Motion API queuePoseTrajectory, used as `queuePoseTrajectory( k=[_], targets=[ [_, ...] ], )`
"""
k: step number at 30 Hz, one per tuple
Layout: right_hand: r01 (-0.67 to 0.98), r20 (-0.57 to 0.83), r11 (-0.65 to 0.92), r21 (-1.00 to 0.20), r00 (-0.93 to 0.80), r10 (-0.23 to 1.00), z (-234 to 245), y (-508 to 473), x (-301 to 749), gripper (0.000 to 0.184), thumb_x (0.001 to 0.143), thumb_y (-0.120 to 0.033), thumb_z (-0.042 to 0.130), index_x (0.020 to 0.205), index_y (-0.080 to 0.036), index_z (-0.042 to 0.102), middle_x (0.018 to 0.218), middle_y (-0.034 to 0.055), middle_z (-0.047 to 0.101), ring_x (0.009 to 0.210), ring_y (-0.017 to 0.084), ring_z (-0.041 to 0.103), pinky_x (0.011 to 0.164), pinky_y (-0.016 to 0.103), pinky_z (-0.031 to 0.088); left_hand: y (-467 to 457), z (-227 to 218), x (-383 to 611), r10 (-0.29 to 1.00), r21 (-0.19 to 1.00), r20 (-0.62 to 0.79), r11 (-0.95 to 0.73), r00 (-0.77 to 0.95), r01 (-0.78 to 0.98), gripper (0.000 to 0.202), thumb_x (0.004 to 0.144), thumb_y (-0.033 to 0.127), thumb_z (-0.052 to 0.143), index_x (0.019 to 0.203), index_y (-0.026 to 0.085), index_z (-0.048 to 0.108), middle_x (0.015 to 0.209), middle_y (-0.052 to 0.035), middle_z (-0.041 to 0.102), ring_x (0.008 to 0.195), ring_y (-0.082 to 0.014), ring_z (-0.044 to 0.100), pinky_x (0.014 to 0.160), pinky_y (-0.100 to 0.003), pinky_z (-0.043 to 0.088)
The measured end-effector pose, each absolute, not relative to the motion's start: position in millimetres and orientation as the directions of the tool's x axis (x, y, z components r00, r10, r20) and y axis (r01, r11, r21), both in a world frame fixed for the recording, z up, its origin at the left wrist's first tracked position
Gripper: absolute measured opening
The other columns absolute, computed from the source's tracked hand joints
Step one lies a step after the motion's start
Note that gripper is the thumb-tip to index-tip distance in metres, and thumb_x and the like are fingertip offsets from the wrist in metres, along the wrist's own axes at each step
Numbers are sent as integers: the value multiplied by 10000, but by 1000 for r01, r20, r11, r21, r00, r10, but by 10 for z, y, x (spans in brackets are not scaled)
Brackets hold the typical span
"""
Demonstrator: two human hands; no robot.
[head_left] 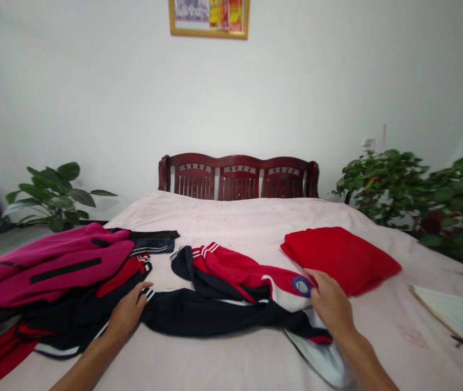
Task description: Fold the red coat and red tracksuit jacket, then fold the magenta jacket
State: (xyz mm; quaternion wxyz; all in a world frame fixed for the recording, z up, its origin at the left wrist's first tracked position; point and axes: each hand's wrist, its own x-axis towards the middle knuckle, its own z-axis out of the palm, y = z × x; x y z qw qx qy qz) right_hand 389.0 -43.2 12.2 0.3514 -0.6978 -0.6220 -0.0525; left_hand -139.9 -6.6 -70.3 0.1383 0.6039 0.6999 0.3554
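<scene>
A red, white and navy jacket (231, 288) lies spread across the pink bed (256, 222) in front of me. My left hand (127, 312) rests on its navy left end, fingers closed on the fabric by a striped cuff. My right hand (331, 304) grips the jacket's right side, just beside a round blue badge (301, 285). A folded red garment (339, 258) lies just beyond my right hand.
A heap of clothes with a magenta jacket (52, 263) on top fills the bed's left side. A dark wooden headboard (238, 176) stands at the far end. Potted plants (411, 190) flank the bed. A flat white item (455, 317) lies at the right edge.
</scene>
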Motion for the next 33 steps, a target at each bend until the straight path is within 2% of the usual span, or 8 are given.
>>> queuePoseTrajectory(
  k=[6,10,14,18,22,27,30,33],
  targets=[
    [750,324,579,-319,-488,810,-56,-875,2922,652,719,-243,598,1367,-252,536,1347,80,594,1267,266,496,1098,438,354,-286,-64,-725,989,996,-78,82,-127,23,401,688,290,615,1073,187,664,738,12,680,580,-136,592,523,-223,442],
    [764,247,525,-374,-464,851,-239,-977,2701,474,730,-189,541,1187,-237,658,1074,61,704,1087,258,596,1070,460,355,-317,382,-374,995,959,-49,24,-83,-284,392,663,242,714,1046,199,643,810,2,687,597,-94,597,570,-202,486],
    [640,336,237,-731,36,941,28,-763,3185,275,847,-298,438,962,-212,672,895,35,717,854,204,649,803,319,494,20,444,-355,990,990,111,-103,-83,94,419,789,358,582,1170,185,601,972,-56,715,742,-145,670,696,-286,553],
    [448,400,133,-884,578,711,324,-387,3921,344,784,-391,505,1023,-187,646,964,67,716,928,228,653,845,330,495,575,305,-460,981,843,173,-100,-90,528,386,785,356,532,1087,143,643,1038,-120,722,975,-245,681,885,-378,514],
    [632,268,-21,-775,358,894,167,-264,4188,504,695,-467,623,1081,-144,655,1023,122,717,968,278,662,888,387,495,1041,184,-526,982,711,177,-78,-70,699,401,746,358,585,1061,120,652,1253,-197,646,1260,-334,532,1052,-421,376],
    [892,201,11,-452,90,976,-171,-440,3787,808,619,-374,703,1377,-166,517,1367,167,575,1222,335,557,1002,444,446,1313,-26,-433,996,596,87,-61,10,800,615,647,418,690,1156,82,612,1281,-247,621,1219,-361,561,973,-392,428],
    [961,237,13,-275,55,970,-204,-455,3639,639,657,-226,602,1294,-182,597,1276,140,648,1174,331,593,985,439,452,1282,-91,-312,997,554,45,-79,65,829,542,582,289,692,1086,93,652,1181,-224,678,1123,-362,613,916,-388,453],
    [936,236,-1,-351,90,968,-52,-411,3722,479,717,-213,489,1161,-238,667,1127,69,726,1062,279,663,905,376,495,1075,-35,-320,988,560,20,-137,152,817,374,590,224,619,947,149,700,1034,-130,739,1010,-307,657,857,-343,476]
  ],
)
